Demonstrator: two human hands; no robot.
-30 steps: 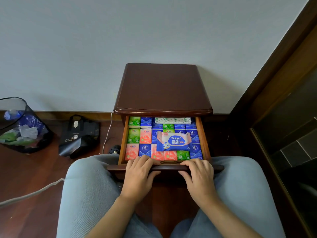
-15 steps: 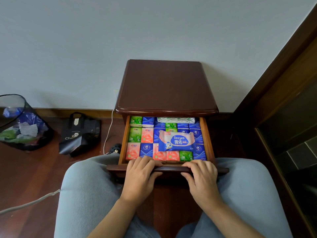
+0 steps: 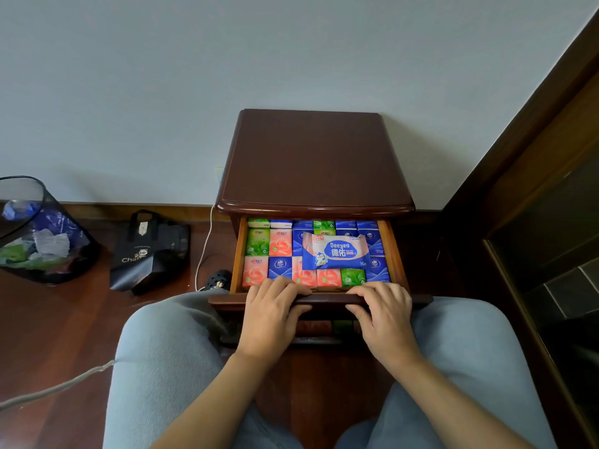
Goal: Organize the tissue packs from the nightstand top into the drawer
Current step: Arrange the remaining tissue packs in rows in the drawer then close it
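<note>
Nightstand at frame centre, top bare; left hand and right hand grip the drawer front over packed tissue packs. Closing step; next, an even push inward.

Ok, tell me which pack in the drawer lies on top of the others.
The wide Deeyeo pack: pink and blue, lying across the small packs.

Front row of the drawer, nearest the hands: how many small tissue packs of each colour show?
Pink packs: 3
Blue packs: 2
Green packs: 1
Total: 6
</note>
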